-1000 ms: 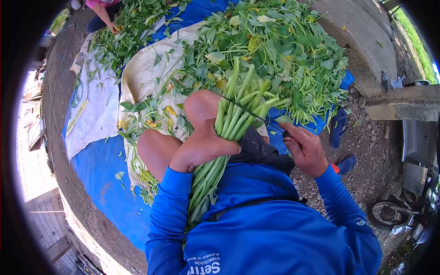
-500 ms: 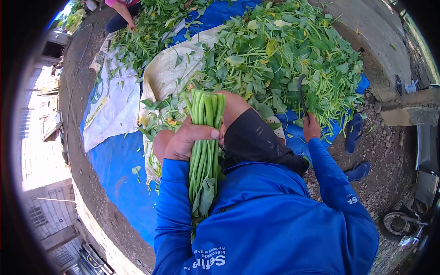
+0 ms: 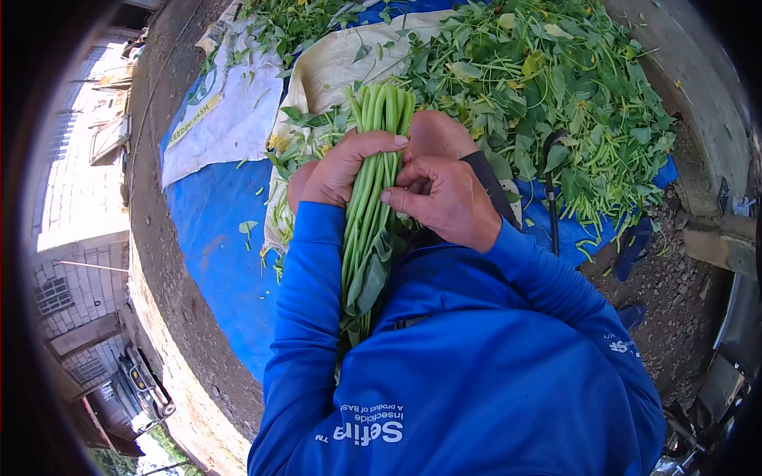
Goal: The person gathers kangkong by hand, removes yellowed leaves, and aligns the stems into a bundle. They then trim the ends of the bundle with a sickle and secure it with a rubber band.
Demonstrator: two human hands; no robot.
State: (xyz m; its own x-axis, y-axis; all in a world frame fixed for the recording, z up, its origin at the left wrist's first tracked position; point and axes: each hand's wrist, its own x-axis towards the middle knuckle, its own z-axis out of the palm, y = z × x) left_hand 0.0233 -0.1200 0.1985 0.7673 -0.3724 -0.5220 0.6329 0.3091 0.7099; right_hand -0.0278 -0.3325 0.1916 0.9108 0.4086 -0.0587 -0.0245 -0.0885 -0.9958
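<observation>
A thick bundle of leafy green stems (image 3: 369, 190) stands upright against my body, cut ends up and leaves hanging at the bottom. My left hand (image 3: 349, 166) wraps round its upper part, thumb across the front. Close against the bundle's right side is my right hand (image 3: 452, 198), fingers curled and thumb tip at the stems. Whatever may be pinched in those fingers is too small or hidden to make out. A dark curved sickle (image 3: 553, 206) lies to the right, by the edge of a large pile of cut greens (image 3: 508, 87).
Blue tarp (image 3: 218, 254) spreads under the greens. A cream sack (image 3: 349, 63) and a white printed sack (image 3: 226, 131) lie on it. Slippers (image 3: 633, 250) rest on gravel at right. A concrete block (image 3: 718, 246) stands at the far right.
My right hand has let go of the sickle, which now lies on the right, and has come over to the bundle. My left hand still grips the stems. The view has shifted.
</observation>
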